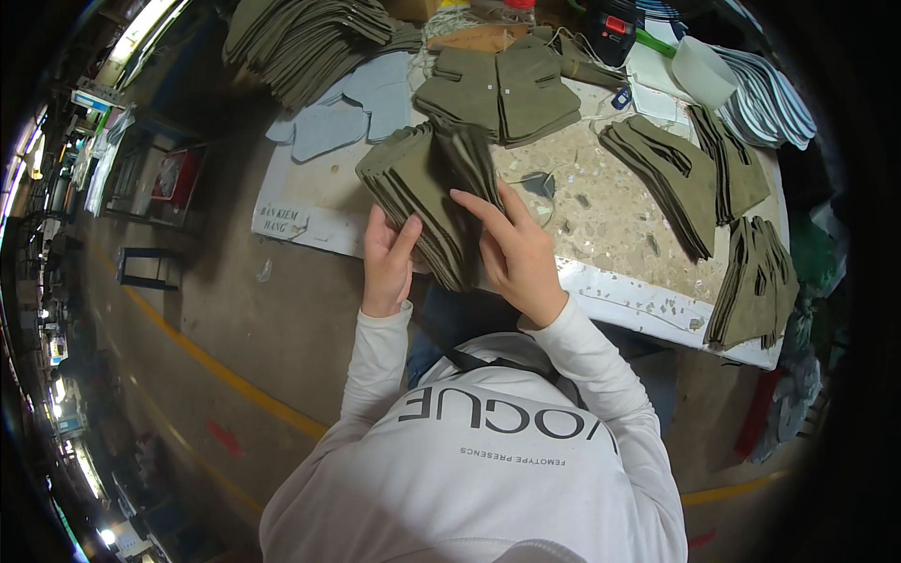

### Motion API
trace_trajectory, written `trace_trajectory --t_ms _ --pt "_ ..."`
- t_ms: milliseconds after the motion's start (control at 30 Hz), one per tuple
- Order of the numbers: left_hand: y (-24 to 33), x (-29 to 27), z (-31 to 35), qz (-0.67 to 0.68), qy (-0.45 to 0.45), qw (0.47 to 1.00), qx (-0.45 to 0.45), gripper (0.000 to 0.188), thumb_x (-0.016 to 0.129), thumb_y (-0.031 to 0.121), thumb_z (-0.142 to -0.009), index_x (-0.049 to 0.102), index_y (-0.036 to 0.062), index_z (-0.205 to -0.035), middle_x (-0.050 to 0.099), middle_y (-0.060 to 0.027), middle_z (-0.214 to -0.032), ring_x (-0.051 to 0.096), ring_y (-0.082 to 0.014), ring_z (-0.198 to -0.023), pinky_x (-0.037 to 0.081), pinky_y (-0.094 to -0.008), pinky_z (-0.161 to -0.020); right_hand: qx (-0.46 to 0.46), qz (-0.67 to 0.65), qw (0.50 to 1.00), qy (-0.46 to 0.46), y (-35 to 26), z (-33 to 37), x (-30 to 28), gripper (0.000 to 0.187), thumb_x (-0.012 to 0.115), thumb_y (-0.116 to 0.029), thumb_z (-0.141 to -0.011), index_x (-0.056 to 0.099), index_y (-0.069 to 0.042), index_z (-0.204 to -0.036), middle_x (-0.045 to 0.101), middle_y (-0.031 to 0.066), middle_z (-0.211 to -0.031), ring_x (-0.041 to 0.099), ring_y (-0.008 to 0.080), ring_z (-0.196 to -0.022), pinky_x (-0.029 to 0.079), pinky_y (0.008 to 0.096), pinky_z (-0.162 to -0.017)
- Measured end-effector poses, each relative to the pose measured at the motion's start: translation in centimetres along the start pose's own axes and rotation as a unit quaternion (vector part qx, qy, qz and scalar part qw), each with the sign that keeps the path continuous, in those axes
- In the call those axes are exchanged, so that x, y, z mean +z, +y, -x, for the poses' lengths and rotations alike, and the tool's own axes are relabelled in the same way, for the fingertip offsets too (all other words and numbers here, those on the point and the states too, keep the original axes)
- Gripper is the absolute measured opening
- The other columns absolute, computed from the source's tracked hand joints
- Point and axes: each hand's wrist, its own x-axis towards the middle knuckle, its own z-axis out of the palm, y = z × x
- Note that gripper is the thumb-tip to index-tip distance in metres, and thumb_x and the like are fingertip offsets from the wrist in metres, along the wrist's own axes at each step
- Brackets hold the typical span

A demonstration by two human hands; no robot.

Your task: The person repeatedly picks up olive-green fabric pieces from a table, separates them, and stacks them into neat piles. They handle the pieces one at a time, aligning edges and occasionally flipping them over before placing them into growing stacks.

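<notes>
Left hand (388, 263) has its fingers curled round the near end of a fanned stack of olive fabric pieces (432, 192), thumb pinching on top. Right hand (514, 251) lies flat on the same stack, fingers spread a bit, index finger stretched toward the middle. That stack sits centre frame, at the near edge of a speckled worktable (610, 211). Behind it, upper centre, there's a pile of olive pieces with pocket flaps (507, 89). More olive stacks (699, 174) are fanned out on the right, a big heap (300, 42) upper left, and pale grey-blue cut pieces (352, 108) beside that.
</notes>
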Motion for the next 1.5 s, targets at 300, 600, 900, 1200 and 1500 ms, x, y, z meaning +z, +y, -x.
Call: trace_trajectory --t_ms 300,600,900,1200,1500 --pt "0.3 1.1 -0.6 -0.063 0.005 0.997 0.048 0.047 0.062 -0.004 -0.09 0.044 -0.0001 -0.133 0.06 -0.0092 -0.122 0.059 -0.0153 -0.109 0.045 -0.0292 -0.096 -0.033 0.09 0.995 0.041 -0.3 -0.3 1.2 0.062 0.076 -0.02 -0.078 0.054 -0.016 -0.136 0.055 0.0237 -0.123 0.066 0.0379 -0.09 0.055 0.0382 -0.069" --pt "1.0 1.5 -0.9 -0.199 0.032 0.977 0.075 0.027 0.064 0.001 -0.091 0.053 -0.0003 -0.116 0.066 -0.0092 -0.11 0.063 -0.0131 -0.095 0.051 -0.0279 -0.083 -0.014 0.039 0.997 0.063 0.0 -2.4 0.5 0.082 0.061 -0.001 -0.084 0.019 -0.007 -0.155 0.056 0.0317 -0.12 0.065 0.0376 -0.092 0.054 0.041 -0.075" --pt "11.4 -6.5 1.9 0.091 0.248 0.963 0.046 0.022 0.061 0.018 -0.09 0.064 0.0023 -0.105 0.068 -0.0084 -0.101 0.068 -0.0168 -0.086 0.056 -0.0272 -0.071 0.147 -0.321 0.936 0.002 -2.0 -7.3 -7.1 0.072 0.057 0.002 -0.09 0.029 -0.014 -0.154 0.049 0.0091 -0.141 0.058 0.0124 -0.106 0.047 0.0259 -0.093" --pt "16.2 -8.1 5.7 0.007 0.397 0.895 0.203 0.021 0.061 0.025 -0.092 0.063 0.0053 -0.1 0.066 -0.0047 -0.089 0.063 -0.0137 -0.069 0.046 -0.0243 -0.054 0.11 -0.475 0.87 -0.075 -3.6 -12.5 2.9 0.061 0.06 -0.005 -0.092 0.039 -0.017 -0.148 0.061 0.0071 -0.118 0.058 0.0104 -0.095 0.049 0.0249 -0.082" --pt "16.5 -9.4 6.4 -0.022 0.403 0.904 0.139 0.041 0.06 0.027 -0.092 0.057 0.0 -0.122 0.062 -0.0099 -0.118 0.061 -0.0235 -0.105 0.048 -0.0337 -0.091 0.224 -0.223 0.934 -0.17 2.9 -6.9 8.5 0.066 0.06 -0.004 -0.091 0.034 -0.016 -0.15 0.049 0.0153 -0.139 0.051 0.0251 -0.125 0.039 0.0312 -0.106"
